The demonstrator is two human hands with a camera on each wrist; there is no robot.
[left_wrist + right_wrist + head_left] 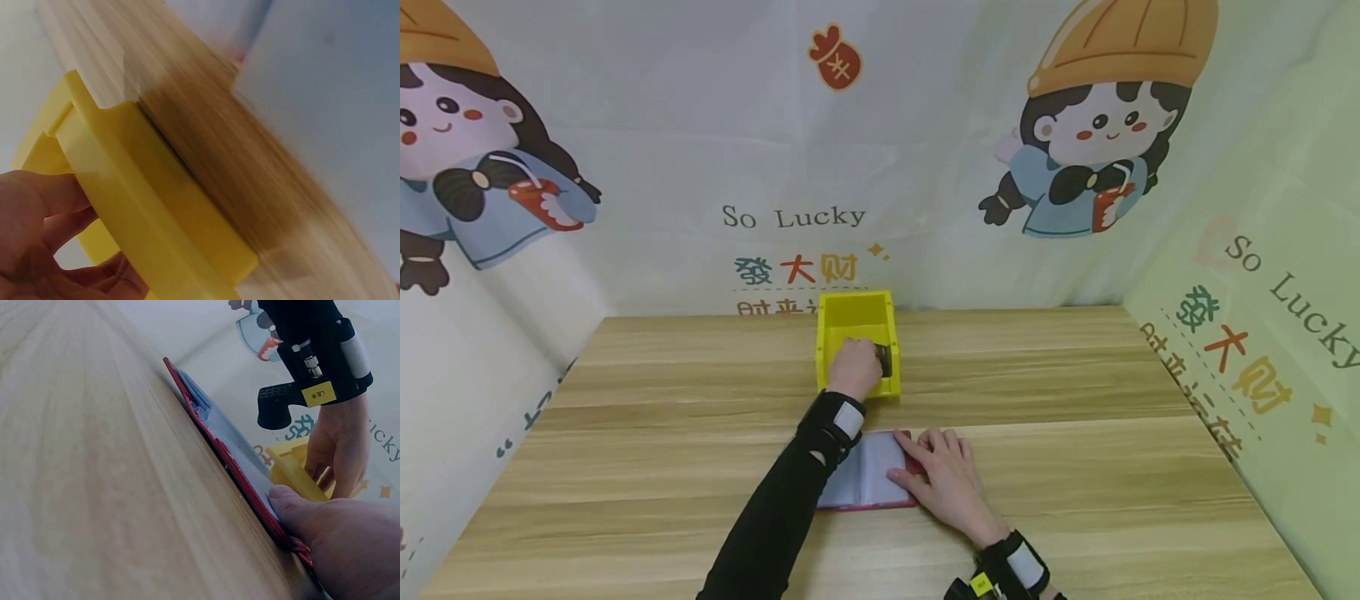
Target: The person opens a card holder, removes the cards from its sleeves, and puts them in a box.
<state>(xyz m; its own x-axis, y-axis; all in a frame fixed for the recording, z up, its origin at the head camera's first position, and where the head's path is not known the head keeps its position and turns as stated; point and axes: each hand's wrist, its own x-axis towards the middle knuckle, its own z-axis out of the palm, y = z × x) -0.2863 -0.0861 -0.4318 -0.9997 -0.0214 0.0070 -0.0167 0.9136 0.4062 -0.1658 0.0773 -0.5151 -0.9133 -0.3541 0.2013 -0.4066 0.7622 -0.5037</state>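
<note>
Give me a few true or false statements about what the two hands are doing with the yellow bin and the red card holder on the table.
1. The left hand reaches into the yellow bin. True.
2. The right hand is lifted clear of the table. False: it rests flat on the open red card holder.
3. The card holder lies open on the wooden table. True.
4. The bin is tipped on its side. False: it stands upright, opening up.
5. The card holder sits inside the bin. False: it lies in front of it.

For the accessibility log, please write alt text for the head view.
A person's left hand reaches into a small yellow plastic bin and touches a dark object there, while the right hand presses flat on an open red card holder with clear sleeves on a light wooden table.
</note>
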